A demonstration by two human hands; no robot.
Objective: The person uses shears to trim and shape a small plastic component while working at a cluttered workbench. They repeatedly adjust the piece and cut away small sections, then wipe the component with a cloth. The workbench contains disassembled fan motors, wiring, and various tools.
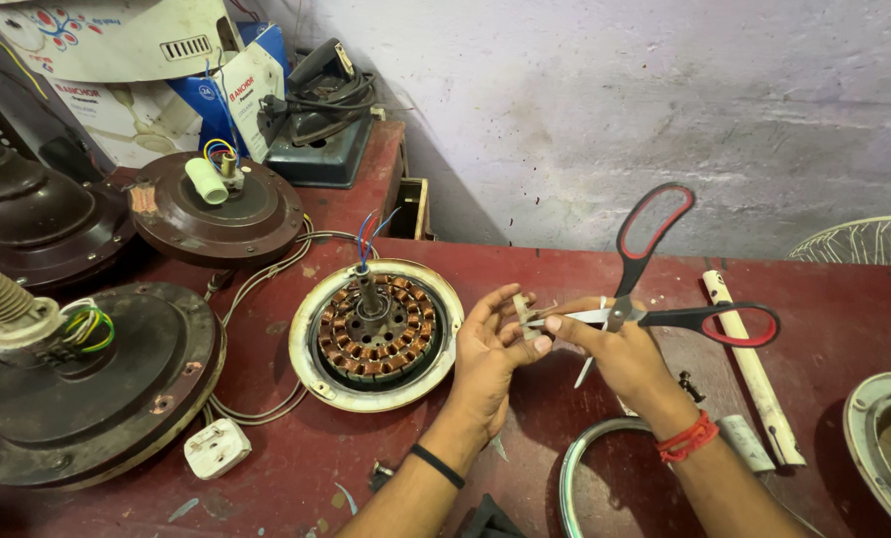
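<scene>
My left hand [485, 351] pinches a small pale strip [522, 315] between thumb and fingertips above the red table [525, 264]. Facing it, my right hand [620, 357] grips red-and-black scissors [654, 239] near their pivot. The scissors are spread open, and one blade tip touches the strip while the other points down. Just left of my left hand lies an open fan motor [378, 334], its copper windings ringed by a cream rim, with blue and red wires rising from the shaft.
Two brown fan housings [97, 389] [216, 209] and a white plug [216, 448] lie at the left. A clothes iron [321, 110] and boxes stand behind. A white tube [754, 369], metal ring [575, 468], metal cover [884, 448] and wire guard [864, 239] are at the right.
</scene>
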